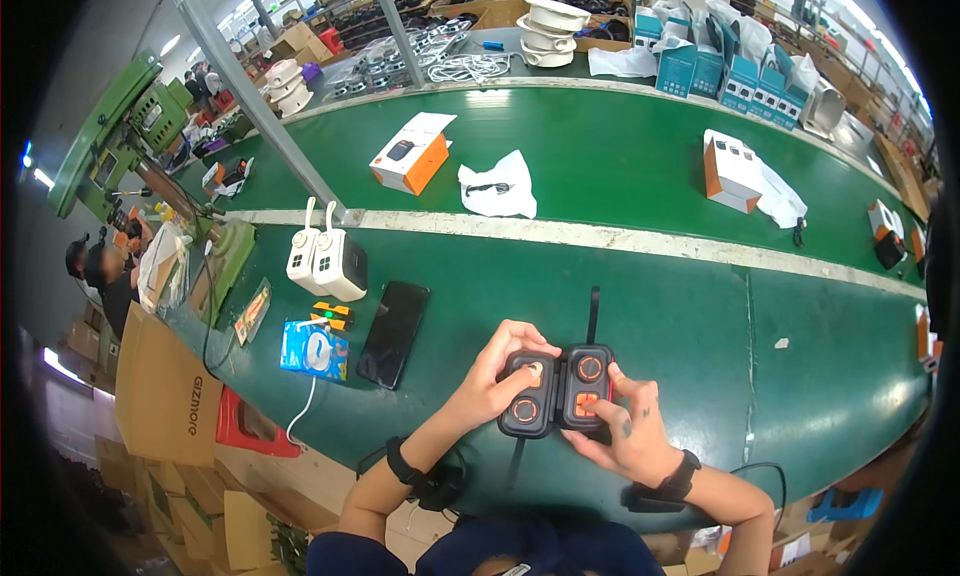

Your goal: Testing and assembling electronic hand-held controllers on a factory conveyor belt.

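Two small black devices with orange ring-shaped faces and orange buttons lie side by side in front of me, their long edges touching or nearly so. My left hand [497, 378] is closed around the left device [525, 412], its thumb on the orange button at the top. Closed on the right device [588, 368] is my right hand [635, 438], a finger pressed near the orange button block at its lower end. A black strap [594, 311] sticks up from the right device, and another strap [515, 464] hangs below the left one. Both wrists wear black bands.
To the left lie a black phone [393, 334], a blue box [314, 350] and two white devices with straps [327, 264]. Beyond a pale rail [600, 237], a green belt carries orange-and-white boxes [412, 154]. A metal post [270, 96] and green drill press [120, 126] stand left.
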A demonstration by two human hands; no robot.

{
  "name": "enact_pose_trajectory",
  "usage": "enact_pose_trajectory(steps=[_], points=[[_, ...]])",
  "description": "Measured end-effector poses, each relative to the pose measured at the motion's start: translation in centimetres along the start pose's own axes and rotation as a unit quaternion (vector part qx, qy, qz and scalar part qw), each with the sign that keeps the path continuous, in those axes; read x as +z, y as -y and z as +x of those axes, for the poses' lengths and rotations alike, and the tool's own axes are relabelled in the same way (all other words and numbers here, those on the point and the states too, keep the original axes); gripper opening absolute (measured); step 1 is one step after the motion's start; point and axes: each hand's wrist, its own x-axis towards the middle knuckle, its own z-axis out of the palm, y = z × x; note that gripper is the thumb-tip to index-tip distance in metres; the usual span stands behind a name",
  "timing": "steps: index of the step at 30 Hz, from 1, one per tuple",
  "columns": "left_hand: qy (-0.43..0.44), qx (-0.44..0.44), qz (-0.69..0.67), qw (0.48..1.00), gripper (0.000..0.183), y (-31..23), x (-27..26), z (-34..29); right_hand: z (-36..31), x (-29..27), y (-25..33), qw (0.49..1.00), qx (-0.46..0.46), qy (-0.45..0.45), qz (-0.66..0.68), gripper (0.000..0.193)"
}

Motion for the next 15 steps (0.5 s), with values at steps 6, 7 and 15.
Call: enact_pose_trajectory(steps=[6,7,15], points=[[0.002,0.009,-0.005,1.0,0.031,-0.14,0.0,-0.05,-0.11,0.19,0.03,1.0,0.002,0.001,-0.004,0.06],[0.0,0.01,-0.002,1.0,0.03,-0.16,-0.07,-0.09,-0.1,0.25,0.11,1.0,0.004,0.002,-0.004,0.06],[0.0,0.002,0.013,1.0,0.03,-0.34,-0.3,-0.19,0.07,0.34,0.36,1.0,0.006,0.007,-0.007,0.06]])
